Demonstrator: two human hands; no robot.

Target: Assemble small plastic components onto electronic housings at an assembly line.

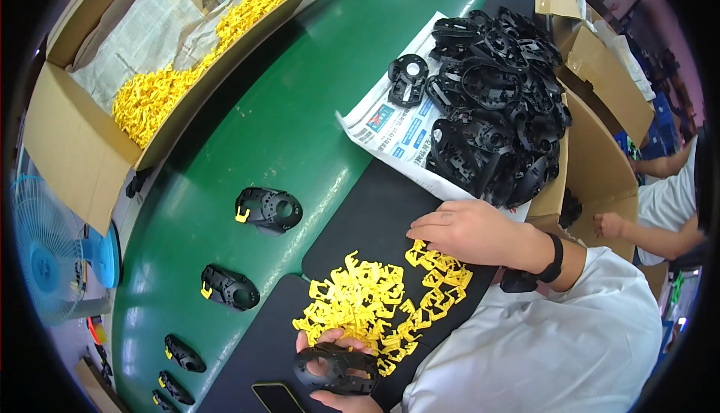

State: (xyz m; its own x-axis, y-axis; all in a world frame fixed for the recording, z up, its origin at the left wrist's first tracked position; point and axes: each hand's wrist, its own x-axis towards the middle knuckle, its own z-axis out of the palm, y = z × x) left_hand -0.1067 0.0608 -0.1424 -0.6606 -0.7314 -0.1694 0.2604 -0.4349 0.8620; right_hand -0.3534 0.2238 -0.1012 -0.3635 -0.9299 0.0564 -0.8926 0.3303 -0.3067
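My left hand (341, 400) is closed around a black plastic shell (327, 372), rounded and with openings through which my fingers show. It is held low, beside a heap of small yellow plastic clips (356, 293) on a black mat (382, 210). My right hand (469, 233), with a black band at the wrist, reaches over the upper end of a looser strip of yellow clips (442, 285). Its fingers are stretched out, their tips by the clips; what lies under the palm is hidden. A pile of black shells (495, 106) rests on newspaper (386, 132) beyond that hand.
On the green table (285, 121) stand several black shells (270, 210) with yellow clips fitted. A cardboard box (79, 139) of yellow clips is at far left, above a blue fan (46, 255). A phone (276, 398) lies near my left hand. Another person's hand (611, 225) is at right.
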